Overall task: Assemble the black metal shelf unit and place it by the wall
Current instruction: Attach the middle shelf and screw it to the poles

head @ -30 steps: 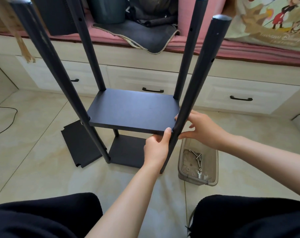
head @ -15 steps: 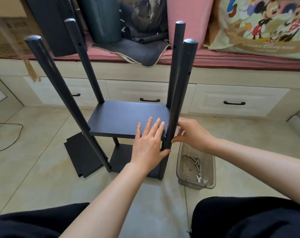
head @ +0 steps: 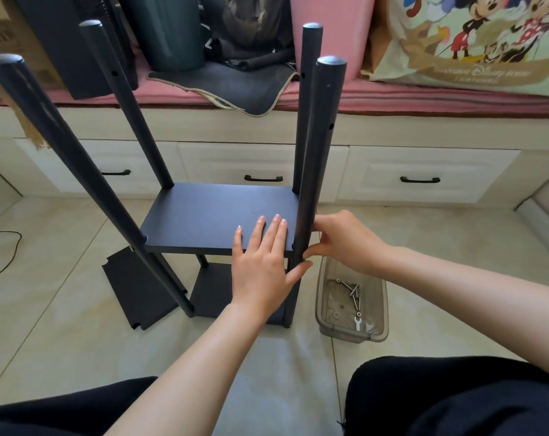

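Two hands: left hand (head: 260, 262) spread flat on middle shelf (head: 216, 215); right hand (head: 345, 243) pinching near-right post (head: 317, 158).
Risk: shelf slips if pressure eases before bolting.

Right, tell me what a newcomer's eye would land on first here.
Four black posts rise mid-frame, carrying a black shelf panel. The left hand lies flat on that panel, while the right hand pinches the near right post. A clear tray of screws sits on the floor, just right of the frame.
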Demonstrator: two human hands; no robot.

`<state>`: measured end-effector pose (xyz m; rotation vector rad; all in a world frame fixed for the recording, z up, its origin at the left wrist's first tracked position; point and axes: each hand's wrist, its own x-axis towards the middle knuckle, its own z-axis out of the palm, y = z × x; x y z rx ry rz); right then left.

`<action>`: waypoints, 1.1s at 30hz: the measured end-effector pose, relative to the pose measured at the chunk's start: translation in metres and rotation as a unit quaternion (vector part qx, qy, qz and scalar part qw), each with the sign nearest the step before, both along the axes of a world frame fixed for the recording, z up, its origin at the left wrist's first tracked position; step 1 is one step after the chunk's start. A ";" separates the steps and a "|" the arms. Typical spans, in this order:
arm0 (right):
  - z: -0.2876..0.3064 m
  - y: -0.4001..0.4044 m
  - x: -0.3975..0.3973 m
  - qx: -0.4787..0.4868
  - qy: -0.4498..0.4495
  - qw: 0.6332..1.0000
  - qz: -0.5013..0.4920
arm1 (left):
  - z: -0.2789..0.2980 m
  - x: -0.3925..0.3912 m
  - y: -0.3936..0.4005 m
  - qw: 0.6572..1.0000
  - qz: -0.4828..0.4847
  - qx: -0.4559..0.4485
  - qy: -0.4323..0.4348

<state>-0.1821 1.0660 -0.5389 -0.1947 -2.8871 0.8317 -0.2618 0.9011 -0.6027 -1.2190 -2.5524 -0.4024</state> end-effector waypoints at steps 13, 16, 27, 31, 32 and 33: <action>0.010 -0.010 0.002 0.002 -0.038 0.999 0.003 | -0.001 0.006 0.005 0.999 0.026 0.023 0.013; 0.012 -0.013 0.000 -0.036 -0.022 0.999 -0.011 | -0.004 0.007 0.006 0.999 0.027 0.029 0.015; 0.017 -0.016 0.002 -0.082 -0.045 0.996 -0.003 | -0.010 0.005 0.006 0.998 0.034 0.040 0.037; 0.020 -0.003 0.006 -0.103 -0.089 0.991 -0.004 | -0.012 0.000 0.001 0.997 0.037 0.039 0.049; 0.019 0.004 0.010 -0.088 -0.091 0.992 -0.019 | -0.013 -0.001 0.001 0.997 0.037 0.039 0.053; 0.017 0.012 0.014 -0.080 -0.091 0.992 -0.037 | -0.013 -0.001 0.001 0.997 0.036 0.042 0.056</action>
